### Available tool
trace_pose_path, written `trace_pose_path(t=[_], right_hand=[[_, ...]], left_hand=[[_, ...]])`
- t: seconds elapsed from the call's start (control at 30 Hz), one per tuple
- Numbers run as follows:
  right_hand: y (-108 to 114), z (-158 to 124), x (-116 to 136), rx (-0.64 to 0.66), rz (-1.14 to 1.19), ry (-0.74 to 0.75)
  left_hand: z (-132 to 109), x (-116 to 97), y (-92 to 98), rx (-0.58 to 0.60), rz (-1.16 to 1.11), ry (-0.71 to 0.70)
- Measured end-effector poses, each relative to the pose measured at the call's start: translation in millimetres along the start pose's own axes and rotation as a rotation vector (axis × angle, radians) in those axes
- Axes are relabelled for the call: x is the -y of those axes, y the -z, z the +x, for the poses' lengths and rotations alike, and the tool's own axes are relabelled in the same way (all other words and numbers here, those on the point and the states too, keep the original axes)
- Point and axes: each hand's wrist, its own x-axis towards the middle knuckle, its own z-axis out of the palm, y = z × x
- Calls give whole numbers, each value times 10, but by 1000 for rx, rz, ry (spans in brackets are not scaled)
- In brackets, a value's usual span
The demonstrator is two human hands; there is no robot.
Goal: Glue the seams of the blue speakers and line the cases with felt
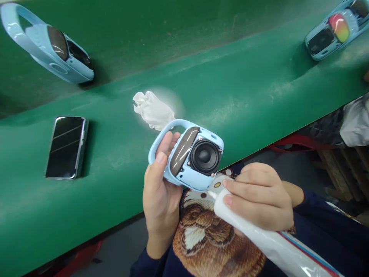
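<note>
My left hand (161,184) grips a light blue portable speaker (184,169) by its body, with the thumb over the base of the carry handle. The speaker's front faces up and shows a round black driver held by screws, beside a dark glossy panel. In my right hand (259,192) is a white glue tube (248,227), its fingers wrapped around the front end. The thin nozzle points at the speaker's lower edge; whether it touches cannot be made out. A crumpled white tissue (154,109) lies on the green bench just beyond the speaker.
A similar blue speaker (57,57) stands at the back left. Another blue speaker (328,38), with a pink and yellow part on it, lies at the far right. A phone (66,148) rests on the green bench (121,161) at left. Red stools show below the bench edge.
</note>
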Motion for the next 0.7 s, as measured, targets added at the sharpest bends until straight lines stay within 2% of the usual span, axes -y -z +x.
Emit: trace_pose_path(t=[0.37,0.43,0.53,0.7], right_hand=[[21,-11,-56,18,13,8],[26,-49,-63,-21,7,-14],[9,-137,-78,-130,92,-168],[-133,-364,-272,-414,486,-550]], left_hand=[[1,-22,-26,-9,-6,0],[5,-18,-16,3,-3,-2],[6,-5,21,21,-5,-9],[48,-23,148,39,43,-80]])
